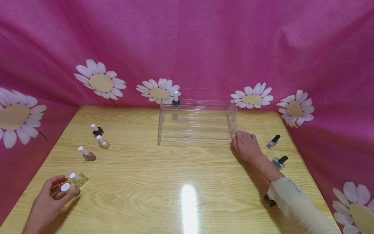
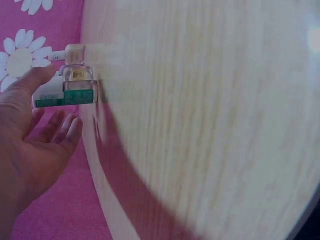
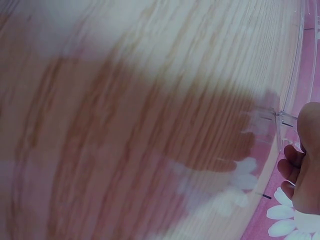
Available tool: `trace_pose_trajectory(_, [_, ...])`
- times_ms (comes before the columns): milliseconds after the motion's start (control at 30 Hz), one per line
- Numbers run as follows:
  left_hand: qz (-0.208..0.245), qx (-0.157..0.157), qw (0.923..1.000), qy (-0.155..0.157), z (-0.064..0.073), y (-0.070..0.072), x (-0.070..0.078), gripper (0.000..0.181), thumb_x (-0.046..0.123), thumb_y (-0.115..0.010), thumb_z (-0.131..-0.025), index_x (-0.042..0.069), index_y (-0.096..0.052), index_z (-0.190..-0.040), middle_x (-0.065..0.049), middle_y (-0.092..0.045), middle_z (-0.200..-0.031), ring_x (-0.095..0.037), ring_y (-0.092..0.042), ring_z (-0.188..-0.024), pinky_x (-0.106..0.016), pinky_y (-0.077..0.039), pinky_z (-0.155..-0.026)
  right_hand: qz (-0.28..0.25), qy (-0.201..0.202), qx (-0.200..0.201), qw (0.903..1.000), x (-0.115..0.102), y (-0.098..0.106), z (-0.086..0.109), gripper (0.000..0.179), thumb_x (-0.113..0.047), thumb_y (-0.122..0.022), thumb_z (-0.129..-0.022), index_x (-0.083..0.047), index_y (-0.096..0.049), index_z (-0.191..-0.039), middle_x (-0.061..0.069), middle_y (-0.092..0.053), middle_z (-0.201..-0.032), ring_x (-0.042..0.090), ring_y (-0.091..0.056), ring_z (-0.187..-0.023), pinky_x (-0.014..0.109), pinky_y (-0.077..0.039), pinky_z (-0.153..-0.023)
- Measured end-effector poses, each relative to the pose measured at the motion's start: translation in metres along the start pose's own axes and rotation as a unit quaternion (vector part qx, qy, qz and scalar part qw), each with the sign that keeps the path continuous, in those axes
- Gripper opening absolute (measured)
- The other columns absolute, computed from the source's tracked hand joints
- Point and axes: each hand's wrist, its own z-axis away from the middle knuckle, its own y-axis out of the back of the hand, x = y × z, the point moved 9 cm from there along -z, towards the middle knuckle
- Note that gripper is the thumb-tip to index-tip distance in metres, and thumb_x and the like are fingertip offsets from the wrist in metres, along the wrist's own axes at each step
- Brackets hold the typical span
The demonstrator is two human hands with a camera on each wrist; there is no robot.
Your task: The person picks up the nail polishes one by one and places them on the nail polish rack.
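A clear plastic tiered rack (image 1: 198, 143) stands at the back middle of the table. My right hand (image 1: 246, 146) grips its front right corner with curled fingers; the right wrist view shows the rack's edge (image 3: 278, 117) beside the thumb. At the front left, my left hand (image 1: 48, 203) reaches around a white-capped nail polish bottle (image 1: 65, 187). Seen from the left wrist, thumb and spread fingers stand on either side of this bottle with its green label (image 2: 65, 96), and a gap shows below it. A yellow nail polish bottle (image 1: 81, 179) stands just behind it.
One dark nail polish bottle (image 1: 176, 103) sits on the rack's top left. Along the table's left stand a mauve bottle (image 1: 89, 156), a beige bottle (image 1: 104, 144) and a black bottle (image 1: 98, 131). Black-capped bottles, one lilac (image 1: 272, 143), one pale blue (image 1: 277, 163), stand right; the sleeve partly covers another (image 1: 269, 201).
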Motion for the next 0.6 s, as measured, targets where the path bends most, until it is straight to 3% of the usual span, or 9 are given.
trace_pose_trajectory(233, [0.004, 0.011, 0.9997, 0.022, 0.001, -0.002, -0.013, 0.047, 0.010, -0.071, -0.081, 0.023, -0.042, -0.115, 0.026, -0.044, -0.100, 0.020, -0.046, -0.085, -0.005, -0.042, -0.066, -0.007, -0.012, -0.015, 0.9998, 0.002, -0.003, -0.001, 0.022, -0.019, -0.046, -0.093, -0.009, -0.037, -0.076, 0.006, -0.036, -0.069, 0.034, -0.048, -0.070, 0.048, -0.036, -0.066])
trace_pose_trajectory(367, [0.010, 0.024, 0.9997, 0.002, 0.002, -0.002, -0.012, 0.043, 0.004, -0.070, -0.080, 0.019, -0.045, -0.111, 0.030, -0.048, -0.092, 0.018, -0.050, -0.081, -0.004, -0.043, -0.065, -0.012, -0.021, -0.029, 0.9993, 0.004, -0.006, -0.001, 0.022, -0.020, -0.045, -0.094, -0.009, -0.036, -0.077, 0.006, -0.038, -0.070, 0.034, -0.048, -0.072, 0.048, -0.035, -0.067])
trace_pose_trajectory(433, [0.010, 0.030, 0.9995, -0.009, 0.003, -0.003, -0.010, 0.040, 0.000, -0.069, -0.079, 0.012, -0.047, -0.110, 0.030, -0.050, -0.090, 0.018, -0.051, -0.080, -0.004, -0.042, -0.065, -0.012, -0.021, -0.030, 0.9992, 0.004, -0.006, 0.000, 0.022, -0.021, -0.045, -0.094, -0.009, -0.037, -0.077, 0.007, -0.038, -0.071, 0.034, -0.048, -0.072, 0.048, -0.035, -0.067])
trace_pose_trajectory(500, [-0.007, 0.039, 0.9991, -0.019, 0.003, -0.003, -0.008, 0.038, -0.001, -0.069, -0.078, 0.004, -0.049, -0.110, 0.030, -0.050, -0.088, 0.018, -0.050, -0.079, -0.003, -0.042, -0.065, -0.011, -0.020, -0.030, 0.9993, 0.004, -0.006, 0.000, 0.022, -0.021, -0.045, -0.094, -0.009, -0.036, -0.077, 0.007, -0.038, -0.071, 0.034, -0.048, -0.072, 0.048, -0.035, -0.067])
trace_pose_trajectory(533, [-0.025, 0.043, 0.9985, -0.022, 0.003, -0.003, -0.006, 0.037, 0.000, -0.070, -0.078, 0.002, -0.050, -0.109, 0.026, -0.054, -0.089, 0.020, -0.048, -0.079, -0.003, -0.041, -0.065, -0.011, -0.020, -0.029, 0.9993, 0.004, -0.006, 0.000, 0.022, -0.021, -0.045, -0.094, -0.009, -0.036, -0.077, 0.007, -0.038, -0.071, 0.034, -0.048, -0.071, 0.048, -0.035, -0.067])
trace_pose_trajectory(600, [-0.066, 0.051, 0.9964, -0.019, 0.004, -0.002, -0.005, 0.037, 0.005, -0.072, -0.078, -0.002, -0.051, -0.108, 0.027, -0.052, -0.087, 0.022, -0.044, -0.078, -0.001, -0.039, -0.064, -0.012, -0.019, -0.028, 0.9994, 0.004, -0.006, 0.000, 0.022, -0.021, -0.045, -0.094, -0.009, -0.036, -0.077, 0.006, -0.037, -0.070, 0.034, -0.048, -0.071, 0.048, -0.035, -0.067])
